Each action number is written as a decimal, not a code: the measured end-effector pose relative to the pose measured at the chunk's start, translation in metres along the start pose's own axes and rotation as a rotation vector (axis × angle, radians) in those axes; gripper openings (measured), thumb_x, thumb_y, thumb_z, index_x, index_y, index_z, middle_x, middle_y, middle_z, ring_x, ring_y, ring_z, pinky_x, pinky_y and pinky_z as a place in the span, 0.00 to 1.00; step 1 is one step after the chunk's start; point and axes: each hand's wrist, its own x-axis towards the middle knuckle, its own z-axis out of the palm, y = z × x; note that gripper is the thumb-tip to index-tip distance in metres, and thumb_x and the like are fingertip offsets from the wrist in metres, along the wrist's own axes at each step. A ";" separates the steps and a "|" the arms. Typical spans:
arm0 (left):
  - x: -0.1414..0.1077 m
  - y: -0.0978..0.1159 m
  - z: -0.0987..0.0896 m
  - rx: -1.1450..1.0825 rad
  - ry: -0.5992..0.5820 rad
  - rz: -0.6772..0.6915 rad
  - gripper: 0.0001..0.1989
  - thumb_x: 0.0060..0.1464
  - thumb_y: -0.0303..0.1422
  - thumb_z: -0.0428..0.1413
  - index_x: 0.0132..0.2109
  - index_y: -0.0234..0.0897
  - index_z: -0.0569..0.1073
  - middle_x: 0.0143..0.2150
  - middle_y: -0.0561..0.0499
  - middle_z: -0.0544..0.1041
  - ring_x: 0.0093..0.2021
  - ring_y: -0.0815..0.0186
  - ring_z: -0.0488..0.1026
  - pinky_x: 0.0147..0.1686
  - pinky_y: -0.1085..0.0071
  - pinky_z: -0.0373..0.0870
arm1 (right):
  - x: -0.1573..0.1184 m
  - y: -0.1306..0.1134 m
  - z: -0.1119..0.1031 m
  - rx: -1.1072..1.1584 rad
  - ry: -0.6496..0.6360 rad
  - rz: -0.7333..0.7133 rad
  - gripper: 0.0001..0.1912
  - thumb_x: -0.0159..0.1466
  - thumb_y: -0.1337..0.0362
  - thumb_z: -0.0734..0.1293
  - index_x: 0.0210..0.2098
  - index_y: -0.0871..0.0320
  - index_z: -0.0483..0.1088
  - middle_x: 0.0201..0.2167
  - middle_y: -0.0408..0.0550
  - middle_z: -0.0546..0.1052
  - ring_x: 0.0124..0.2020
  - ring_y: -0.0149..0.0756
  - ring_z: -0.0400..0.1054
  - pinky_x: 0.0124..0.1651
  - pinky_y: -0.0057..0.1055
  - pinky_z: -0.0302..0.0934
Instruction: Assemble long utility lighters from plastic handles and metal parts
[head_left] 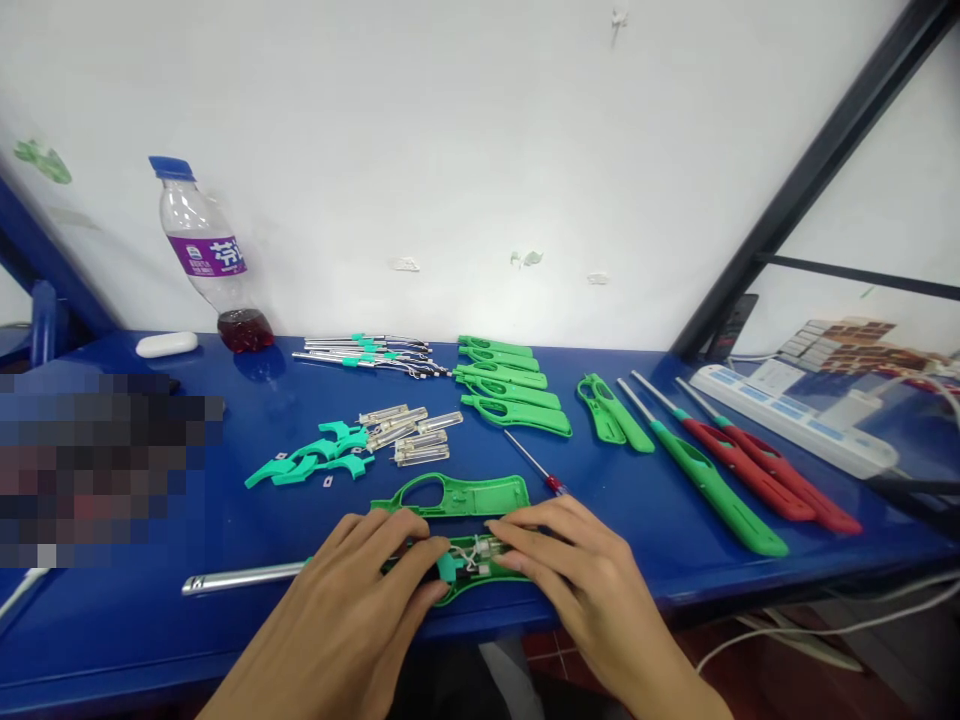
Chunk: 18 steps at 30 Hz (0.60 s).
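At the table's front edge lies an open green lighter half with wires, a teal trigger and a clear fuel tank in it; a metal tube extends to its left. My left hand is closed over the left part of this shell, thumb and fingertips at the trigger. My right hand is closed round the right end, its fingertips on the tank and the shell. Just behind lies an empty matching green half. A screwdriver with a red handle points toward my right hand.
Teal triggers, clear tanks, metal tubes and green shells lie behind. Whole green and red lighters and a power strip are right; a bottle and white case stand back left.
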 end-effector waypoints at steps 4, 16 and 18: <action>-0.004 -0.005 0.005 0.009 -0.031 0.005 0.15 0.69 0.26 0.49 0.57 0.46 0.72 0.52 0.50 0.80 0.49 0.55 0.79 0.49 0.57 0.76 | -0.004 -0.001 0.003 -0.012 0.087 0.017 0.16 0.77 0.63 0.62 0.60 0.47 0.75 0.52 0.46 0.82 0.50 0.41 0.75 0.58 0.42 0.67; 0.000 -0.008 0.006 0.004 -0.099 -0.010 0.20 0.68 0.26 0.51 0.62 0.49 0.71 0.53 0.49 0.79 0.48 0.54 0.79 0.46 0.56 0.79 | 0.050 -0.007 -0.043 -0.183 -0.173 -0.004 0.14 0.70 0.65 0.72 0.54 0.47 0.78 0.52 0.45 0.82 0.55 0.45 0.75 0.59 0.46 0.70; -0.001 -0.008 0.007 0.007 -0.080 -0.022 0.19 0.68 0.27 0.52 0.62 0.50 0.70 0.53 0.49 0.80 0.48 0.54 0.79 0.47 0.55 0.79 | 0.059 -0.002 -0.041 -0.176 -0.246 -0.007 0.19 0.66 0.69 0.74 0.56 0.48 0.78 0.56 0.45 0.81 0.59 0.46 0.74 0.60 0.45 0.70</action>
